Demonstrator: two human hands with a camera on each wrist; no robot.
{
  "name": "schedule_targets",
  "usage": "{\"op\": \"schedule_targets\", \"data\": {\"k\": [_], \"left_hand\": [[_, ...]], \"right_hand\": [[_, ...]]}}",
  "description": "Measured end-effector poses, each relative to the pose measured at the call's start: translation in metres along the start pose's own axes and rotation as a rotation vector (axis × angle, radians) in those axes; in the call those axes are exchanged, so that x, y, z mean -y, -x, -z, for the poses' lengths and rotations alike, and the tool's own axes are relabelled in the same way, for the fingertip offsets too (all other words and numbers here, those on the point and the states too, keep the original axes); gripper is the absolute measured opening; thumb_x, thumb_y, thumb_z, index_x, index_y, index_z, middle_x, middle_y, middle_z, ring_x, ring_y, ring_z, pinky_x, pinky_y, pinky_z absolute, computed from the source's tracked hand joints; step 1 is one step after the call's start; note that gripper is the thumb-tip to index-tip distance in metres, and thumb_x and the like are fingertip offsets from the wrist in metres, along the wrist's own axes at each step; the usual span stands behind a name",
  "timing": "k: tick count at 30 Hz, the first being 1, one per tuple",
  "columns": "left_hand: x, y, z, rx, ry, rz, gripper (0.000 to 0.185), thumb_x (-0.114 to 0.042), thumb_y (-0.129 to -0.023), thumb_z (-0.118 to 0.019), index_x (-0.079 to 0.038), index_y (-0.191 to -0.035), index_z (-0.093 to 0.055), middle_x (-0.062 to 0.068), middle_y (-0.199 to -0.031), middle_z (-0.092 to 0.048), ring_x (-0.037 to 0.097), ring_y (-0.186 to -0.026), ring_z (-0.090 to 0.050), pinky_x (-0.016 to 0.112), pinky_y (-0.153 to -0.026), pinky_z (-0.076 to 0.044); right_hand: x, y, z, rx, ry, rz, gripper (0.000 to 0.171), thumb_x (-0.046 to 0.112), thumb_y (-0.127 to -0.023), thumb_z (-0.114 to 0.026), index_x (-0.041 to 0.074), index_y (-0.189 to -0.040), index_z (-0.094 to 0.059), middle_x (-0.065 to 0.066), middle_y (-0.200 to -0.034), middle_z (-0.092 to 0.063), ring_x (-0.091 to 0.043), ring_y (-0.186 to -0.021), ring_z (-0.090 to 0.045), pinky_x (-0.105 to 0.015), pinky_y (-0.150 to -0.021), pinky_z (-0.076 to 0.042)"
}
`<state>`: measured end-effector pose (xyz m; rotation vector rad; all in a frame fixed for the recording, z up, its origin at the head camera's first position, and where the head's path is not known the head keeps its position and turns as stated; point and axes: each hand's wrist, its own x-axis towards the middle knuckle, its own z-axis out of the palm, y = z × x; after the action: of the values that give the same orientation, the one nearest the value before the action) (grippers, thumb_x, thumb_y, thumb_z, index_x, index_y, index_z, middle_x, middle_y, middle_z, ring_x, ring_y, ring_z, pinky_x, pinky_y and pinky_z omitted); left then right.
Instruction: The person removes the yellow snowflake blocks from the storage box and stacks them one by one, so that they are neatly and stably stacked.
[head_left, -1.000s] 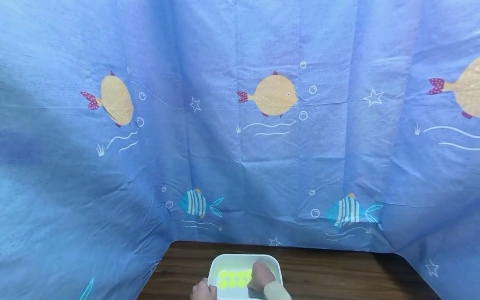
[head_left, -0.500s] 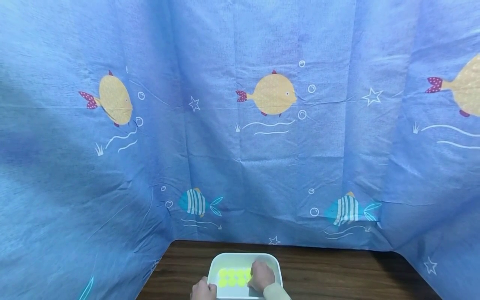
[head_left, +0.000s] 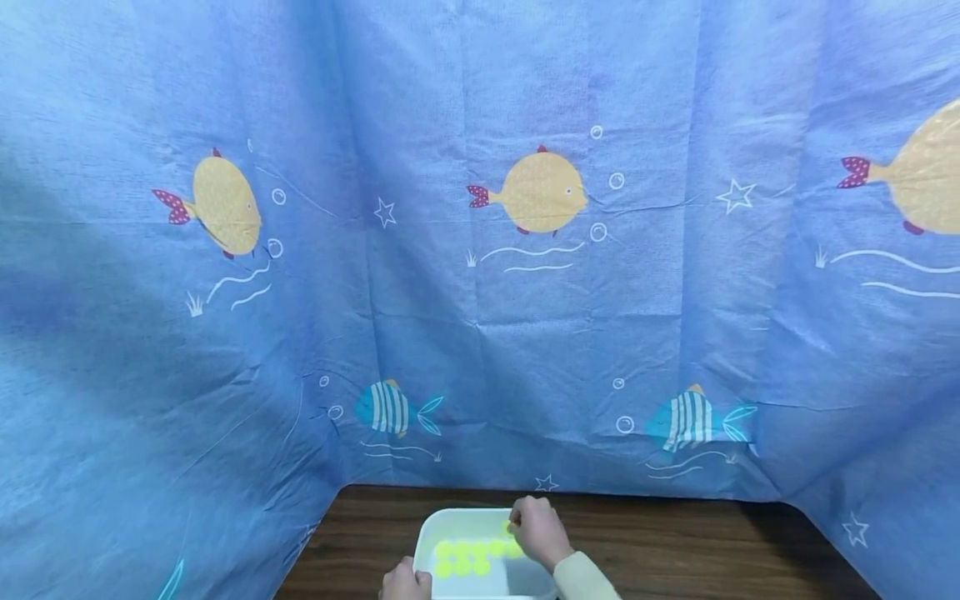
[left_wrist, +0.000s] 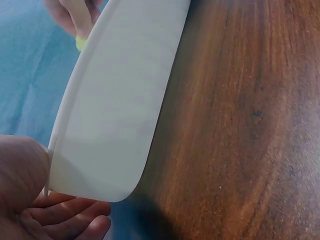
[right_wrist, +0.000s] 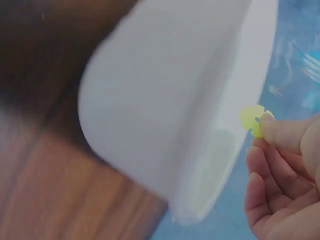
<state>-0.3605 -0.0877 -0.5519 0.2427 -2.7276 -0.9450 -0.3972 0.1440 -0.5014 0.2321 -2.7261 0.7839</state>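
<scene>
Left hand [head_left: 406, 582] sits at the near left corner of the white tub [head_left: 427, 533], thumb on the rim and fingers curled under its edge, gripping it, as the left wrist view shows [left_wrist: 30, 200]. Right hand [head_left: 538, 531] hovers over the tub's far right side, fingertips pinched together on a single yellow-green notched disc [right_wrist: 254, 119], held just above the rim; the other fingers hang loosely curled below it. Down inside the tub lies a cluster of yellow-green discs [head_left: 465, 557], packed side by side across the white floor, just left of the right hand. A pale sleeve [head_left: 585, 579] covers the right wrist. Under the tub runs a dark wooden table [head_left: 675, 546]. Behind it all hangs a blue cloth [head_left: 480, 333] printed with orange fish and striped fish, wrapping round both sides.
</scene>
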Motion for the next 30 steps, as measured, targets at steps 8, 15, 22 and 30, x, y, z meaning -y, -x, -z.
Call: {"op": "schedule_targets", "data": {"k": [8,15,22,30], "left_hand": [[-0.005,-0.001,0.005,0.051,0.039,0.035,0.015,-0.008,-0.078,-0.053,0.003,-0.085,-0.058,0.016,-0.074,-0.061,0.028,-0.066,-0.060,0.045,-0.061,-0.046],[-0.004,0.000,0.003,0.043,0.022,0.043,0.016,-0.010,-0.078,-0.054,0.003,-0.087,-0.059,0.017,-0.075,-0.062,0.032,-0.068,-0.060,0.046,-0.063,-0.046],[-0.001,0.002,0.002,0.046,0.006,0.038,0.017,-0.011,-0.079,-0.055,0.002,-0.087,-0.059,0.017,-0.073,-0.061,0.031,-0.066,-0.059,0.046,-0.062,-0.046],[0.001,-0.001,0.001,0.065,0.005,0.057,0.017,-0.013,-0.079,-0.055,0.001,-0.087,-0.060,0.016,-0.073,-0.061,0.030,-0.066,-0.058,0.046,-0.063,-0.045]], "right_hand": [[-0.031,-0.003,0.048,-0.070,-0.018,-0.174,0.006,0.011,-0.078,-0.071,0.012,-0.072,-0.069,0.003,-0.067,-0.061,-0.010,-0.059,-0.052,-0.028,-0.054,-0.044],[-0.088,0.022,0.074,-0.079,-0.014,-0.276,0.007,0.010,-0.073,-0.072,0.012,-0.068,-0.068,0.002,-0.067,-0.062,-0.013,-0.061,-0.052,-0.031,-0.056,-0.042],[-0.126,0.052,0.075,-0.024,-0.006,-0.311,0.011,0.009,-0.069,-0.074,0.013,-0.063,-0.066,0.003,-0.063,-0.061,-0.013,-0.059,-0.050,-0.030,-0.054,-0.041],[-0.144,0.068,0.068,-0.001,-0.088,-0.369,0.008,0.006,-0.067,-0.071,0.010,-0.062,-0.067,0.002,-0.052,-0.059,-0.012,-0.050,-0.052,-0.028,-0.051,-0.041]]}}
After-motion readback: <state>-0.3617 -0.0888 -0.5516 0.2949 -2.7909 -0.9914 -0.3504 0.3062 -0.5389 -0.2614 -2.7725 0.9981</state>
